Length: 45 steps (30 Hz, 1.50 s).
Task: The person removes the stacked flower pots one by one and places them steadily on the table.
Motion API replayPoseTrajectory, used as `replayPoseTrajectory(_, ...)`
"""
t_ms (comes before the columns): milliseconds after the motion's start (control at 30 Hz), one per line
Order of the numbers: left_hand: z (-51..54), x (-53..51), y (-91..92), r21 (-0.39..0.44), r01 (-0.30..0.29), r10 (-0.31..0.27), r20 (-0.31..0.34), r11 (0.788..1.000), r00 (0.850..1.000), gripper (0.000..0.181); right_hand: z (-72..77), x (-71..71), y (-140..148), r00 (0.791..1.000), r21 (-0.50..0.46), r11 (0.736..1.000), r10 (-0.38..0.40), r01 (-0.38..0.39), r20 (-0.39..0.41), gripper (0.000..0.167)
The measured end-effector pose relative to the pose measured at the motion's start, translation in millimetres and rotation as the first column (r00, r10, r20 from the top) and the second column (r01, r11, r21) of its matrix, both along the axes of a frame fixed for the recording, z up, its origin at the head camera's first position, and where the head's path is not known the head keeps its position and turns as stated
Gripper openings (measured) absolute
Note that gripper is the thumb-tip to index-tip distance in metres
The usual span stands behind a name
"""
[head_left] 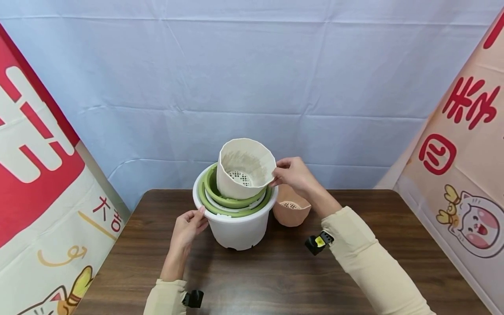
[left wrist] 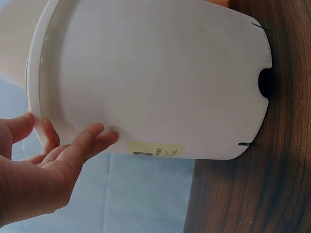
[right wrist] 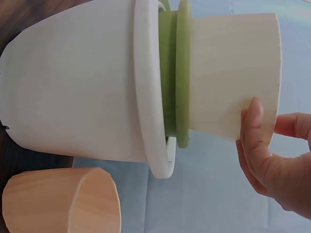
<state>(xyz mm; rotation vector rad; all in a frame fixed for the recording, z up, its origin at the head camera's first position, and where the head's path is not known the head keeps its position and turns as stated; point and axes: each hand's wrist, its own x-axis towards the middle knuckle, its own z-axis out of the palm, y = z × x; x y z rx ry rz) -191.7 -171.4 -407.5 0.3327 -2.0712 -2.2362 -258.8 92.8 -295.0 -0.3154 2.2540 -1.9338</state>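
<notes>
A large white flower pot stands upright on the table, with green pots nested inside it. On top, a cream flower pot with a perforated bottom sits partly inside the upper green pot, its mouth tilted toward me. My right hand pinches the cream pot's rim on the right, thumb on one side and fingers on the outer wall, as the right wrist view shows. With thumb and fingers, my left hand pinches the white pot's rim at its left; other fingers rest along its wall in the left wrist view.
An orange-pink flower pot stands on the table just right of the white pot. The dark wooden table reaches back to a pale blue cloth. Printed banners hang at both sides.
</notes>
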Motion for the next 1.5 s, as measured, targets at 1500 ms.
replayPoseTrajectory(1500, -2.1, -0.4, -0.4, 0.011, 0.005, -0.005, -0.009, 1.000, 1.000, 0.029, 19.5, 9.9, 18, 1.000, -0.060, 0.998, -0.009, 0.009, -0.015, 0.033)
